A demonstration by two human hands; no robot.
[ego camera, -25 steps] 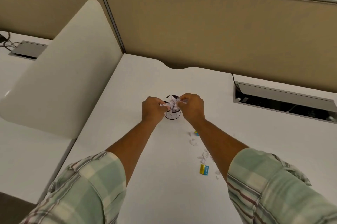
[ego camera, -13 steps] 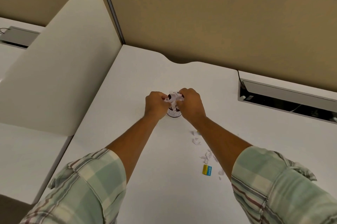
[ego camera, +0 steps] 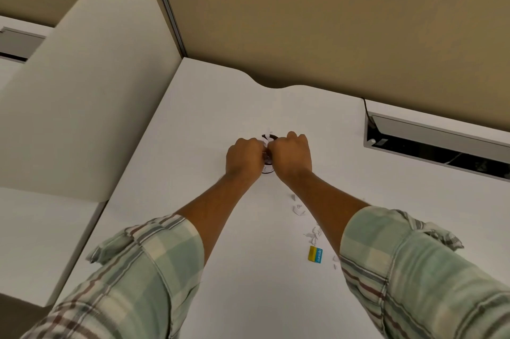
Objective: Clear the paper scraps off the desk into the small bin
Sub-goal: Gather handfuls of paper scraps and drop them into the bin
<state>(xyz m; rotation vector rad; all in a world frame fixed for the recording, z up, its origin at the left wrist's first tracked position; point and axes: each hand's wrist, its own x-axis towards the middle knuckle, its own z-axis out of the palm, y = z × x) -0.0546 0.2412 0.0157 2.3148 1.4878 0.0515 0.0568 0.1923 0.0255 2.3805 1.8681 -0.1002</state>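
The small bin [ego camera: 268, 170] stands mid-desk, mostly hidden behind my two fists; only its dark rim and a bit of white wall show. My left hand [ego camera: 244, 159] and my right hand [ego camera: 291, 156] are clenched side by side over its mouth. A bit of white paper [ego camera: 267, 140] pokes up between them; what each fist holds is hidden. Loose white paper scraps [ego camera: 298, 209] lie on the white desk [ego camera: 209, 107] beside my right forearm, with more scraps [ego camera: 313, 235] nearer me.
A yellow and blue sticker or card [ego camera: 315, 254] lies by the nearer scraps. A cable tray slot [ego camera: 430, 142] opens in the desk at right. A white divider panel [ego camera: 82, 90] rises at left, tan partition walls behind.
My fists have closed in together over the bin, and the crumpled paper between them shows far less than before. The view has tilted down and nearer.
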